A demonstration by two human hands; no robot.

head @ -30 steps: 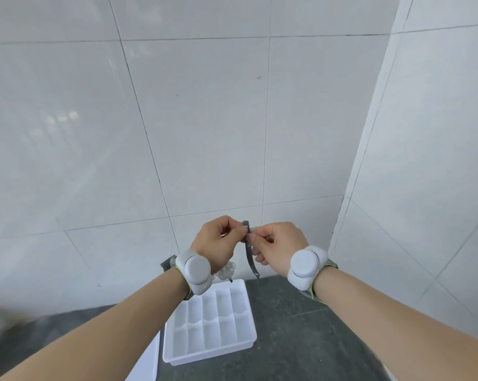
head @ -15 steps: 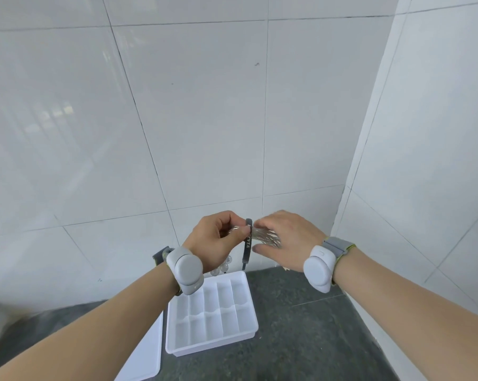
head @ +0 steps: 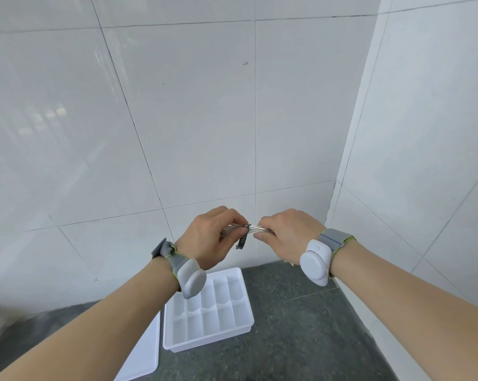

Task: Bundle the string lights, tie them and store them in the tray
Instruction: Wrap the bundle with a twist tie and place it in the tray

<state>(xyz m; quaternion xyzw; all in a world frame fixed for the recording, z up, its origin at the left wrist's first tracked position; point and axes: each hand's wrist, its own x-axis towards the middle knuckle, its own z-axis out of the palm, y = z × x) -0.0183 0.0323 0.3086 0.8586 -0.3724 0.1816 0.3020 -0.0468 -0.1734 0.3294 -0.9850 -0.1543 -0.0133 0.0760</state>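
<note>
Presently, item: string lights (head: 255, 230) being tied.
Left hand (head: 213, 237): pinching bundle and strap (head: 242, 241).
Right hand (head: 287, 236): gripping bundle.
Advice: keep strap taut while cinching.
Tray (head: 209, 309): waiting below.

Bare tiled corner, kind of room not determinable, enclosed by glossy white wall tiles (head: 194, 119), floored by a dark speckled bench (head: 301, 325)

Bright, even light; glossy wall tiles (head: 67, 111) show glare (edges bend)
</note>
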